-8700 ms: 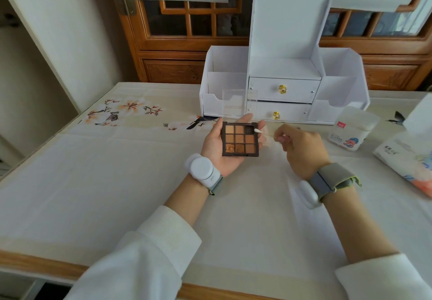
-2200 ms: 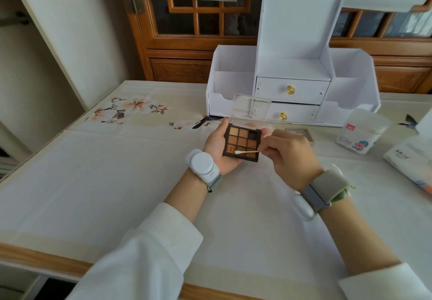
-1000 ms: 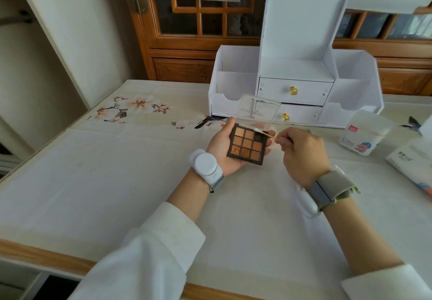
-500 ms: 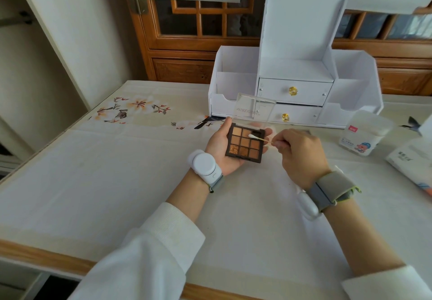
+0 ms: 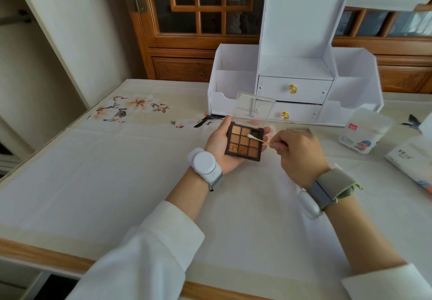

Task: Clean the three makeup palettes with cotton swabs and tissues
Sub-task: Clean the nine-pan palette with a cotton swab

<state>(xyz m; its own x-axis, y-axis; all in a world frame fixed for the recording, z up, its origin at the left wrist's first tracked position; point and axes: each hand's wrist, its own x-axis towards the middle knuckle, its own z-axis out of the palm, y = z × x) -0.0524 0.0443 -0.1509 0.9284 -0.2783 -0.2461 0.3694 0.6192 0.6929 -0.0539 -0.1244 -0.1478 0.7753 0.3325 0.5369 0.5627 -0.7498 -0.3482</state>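
Left hand [image 5: 218, 146] cradles open palette [image 5: 244, 144]; right hand [image 5: 298, 153] pinches swab [image 5: 257, 139].

Soft, even daylight, faint shadows, sharp focus, wide-angle bending at edges.

The tissue pack [image 5: 409, 159] is cut off by the right edge. A flat grey item [image 5: 300, 130] is largely hidden behind the right hand [image 5: 297, 154] and cannot be identified. The print on the cotton swab box [image 5: 361, 136] is too small to be read.
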